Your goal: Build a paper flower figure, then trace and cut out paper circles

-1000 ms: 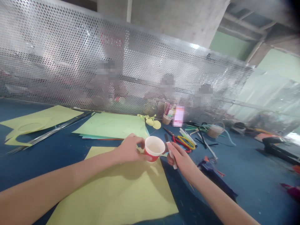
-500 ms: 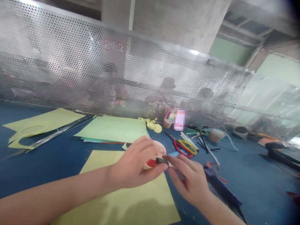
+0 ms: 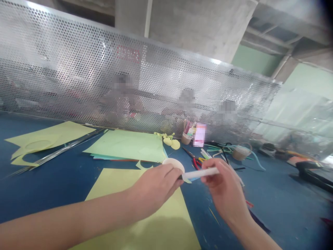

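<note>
A white marker pen point(image 3: 200, 173) with a dark end spans the gap between my two hands, tilted slightly up to the right. My left hand point(image 3: 156, 187) is closed, its fingers bent over the pen's dark end. The thumb and fingers of my right hand point(image 3: 225, 189) pinch the pen's white far end. Just behind my left fingers shows a pale round piece point(image 3: 173, 164); whether that hand also grips it I cannot tell. Below my left hand lies a yellow paper sheet point(image 3: 125, 225).
Green paper point(image 3: 125, 144) is stacked at the back, left of yellow paper cutouts point(image 3: 172, 141). Scissors point(image 3: 196, 161) lie behind my right hand. Cut yellow sheets point(image 3: 52, 135) and thin rods point(image 3: 65, 146) lie at left. A perforated metal screen point(image 3: 78, 76) borders the table; people sit beyond it.
My right hand has moved right and up, now gripping the pen's far end, so more of the white barrel shows. My left hand has turned over; the red patch under it is hidden.
</note>
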`<action>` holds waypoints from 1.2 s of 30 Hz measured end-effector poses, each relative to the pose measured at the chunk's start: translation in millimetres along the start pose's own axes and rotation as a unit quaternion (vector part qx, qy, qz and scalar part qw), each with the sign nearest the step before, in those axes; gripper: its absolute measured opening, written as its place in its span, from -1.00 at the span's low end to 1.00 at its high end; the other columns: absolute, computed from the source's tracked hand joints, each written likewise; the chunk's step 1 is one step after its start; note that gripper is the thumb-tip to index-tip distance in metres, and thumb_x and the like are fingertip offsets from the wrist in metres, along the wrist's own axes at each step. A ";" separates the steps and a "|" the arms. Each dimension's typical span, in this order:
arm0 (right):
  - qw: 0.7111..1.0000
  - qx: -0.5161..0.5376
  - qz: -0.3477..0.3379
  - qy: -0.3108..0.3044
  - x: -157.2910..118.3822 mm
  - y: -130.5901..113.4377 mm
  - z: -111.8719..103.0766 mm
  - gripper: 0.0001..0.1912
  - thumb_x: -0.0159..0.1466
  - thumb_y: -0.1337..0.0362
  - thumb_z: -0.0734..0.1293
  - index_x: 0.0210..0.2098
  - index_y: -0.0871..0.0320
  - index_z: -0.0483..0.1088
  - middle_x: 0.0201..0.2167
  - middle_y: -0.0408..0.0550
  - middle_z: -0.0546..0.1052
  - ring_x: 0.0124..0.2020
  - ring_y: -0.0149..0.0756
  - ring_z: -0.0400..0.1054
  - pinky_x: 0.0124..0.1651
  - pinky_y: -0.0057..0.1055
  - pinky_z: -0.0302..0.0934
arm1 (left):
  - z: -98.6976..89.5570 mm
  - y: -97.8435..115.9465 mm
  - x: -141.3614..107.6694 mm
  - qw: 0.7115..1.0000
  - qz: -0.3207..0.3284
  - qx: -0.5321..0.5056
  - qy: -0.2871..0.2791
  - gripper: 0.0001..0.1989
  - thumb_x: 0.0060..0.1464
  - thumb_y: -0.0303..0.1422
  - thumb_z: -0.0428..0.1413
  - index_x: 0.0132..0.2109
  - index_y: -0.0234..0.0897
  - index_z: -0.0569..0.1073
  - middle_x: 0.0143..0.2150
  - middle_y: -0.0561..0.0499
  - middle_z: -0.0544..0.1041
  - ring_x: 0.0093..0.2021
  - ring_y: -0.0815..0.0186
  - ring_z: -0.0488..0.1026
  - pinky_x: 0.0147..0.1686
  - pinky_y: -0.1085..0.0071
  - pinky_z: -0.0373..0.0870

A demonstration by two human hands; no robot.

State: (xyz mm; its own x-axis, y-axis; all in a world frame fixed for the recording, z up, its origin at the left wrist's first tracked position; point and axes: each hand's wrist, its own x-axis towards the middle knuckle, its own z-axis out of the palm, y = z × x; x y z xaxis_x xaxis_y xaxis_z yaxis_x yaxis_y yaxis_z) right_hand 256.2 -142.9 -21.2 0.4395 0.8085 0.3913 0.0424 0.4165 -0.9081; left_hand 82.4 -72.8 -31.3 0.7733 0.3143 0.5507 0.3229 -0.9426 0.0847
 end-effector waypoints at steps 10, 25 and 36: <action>0.978 -0.015 0.130 -0.164 -22.9 -1.0 17.2 -0.68 0.22 0.12 0.26 -0.51 0.10 0.06 -0.84 -0.39 0.11 -0.76 -0.57 -0.13 -0.65 -0.56 -0.26 | -2.5 11.6 -6.4 0.996 -0.016 -0.044 -0.080 -0.71 0.25 -0.26 -0.22 -0.26 -0.31 0.31 -0.38 -0.04 0.47 -0.40 0.22 0.43 -0.45 0.35 0.33; 0.990 0.084 0.051 -0.099 9.6 -13.9 -13.3 -0.66 0.21 0.30 0.25 -0.59 0.11 0.01 -0.87 -0.39 0.06 -0.78 -0.56 -0.18 -0.66 -0.57 -0.19 | -8.5 13.0 -13.5 0.753 -0.186 -0.583 -0.240 -0.59 0.21 -0.05 -0.30 -0.44 -0.24 0.10 -0.52 0.14 0.11 -0.53 0.45 0.08 -0.49 0.47 0.13; 0.932 -0.088 0.110 -0.333 8.3 -4.9 -16.0 -0.85 0.20 0.17 0.31 -0.33 0.10 0.30 -0.35 -0.11 0.45 -0.38 -0.41 0.33 -0.34 -0.46 0.23 | 14.0 16.5 -17.9 0.665 -0.183 -0.695 -0.203 -0.82 0.21 -0.40 -0.26 -0.36 -0.24 0.12 -0.44 0.13 0.07 -0.46 0.42 0.04 -0.39 0.42 0.10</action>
State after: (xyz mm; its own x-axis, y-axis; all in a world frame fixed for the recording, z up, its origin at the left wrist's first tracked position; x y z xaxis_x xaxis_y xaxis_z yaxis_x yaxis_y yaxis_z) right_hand 274.1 -144.9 -15.9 -0.1972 0.9695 0.1456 0.1889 0.1833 -0.9647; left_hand 81.6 -92.4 -51.3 0.9561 0.2909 0.0360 -0.0678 0.0999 0.9927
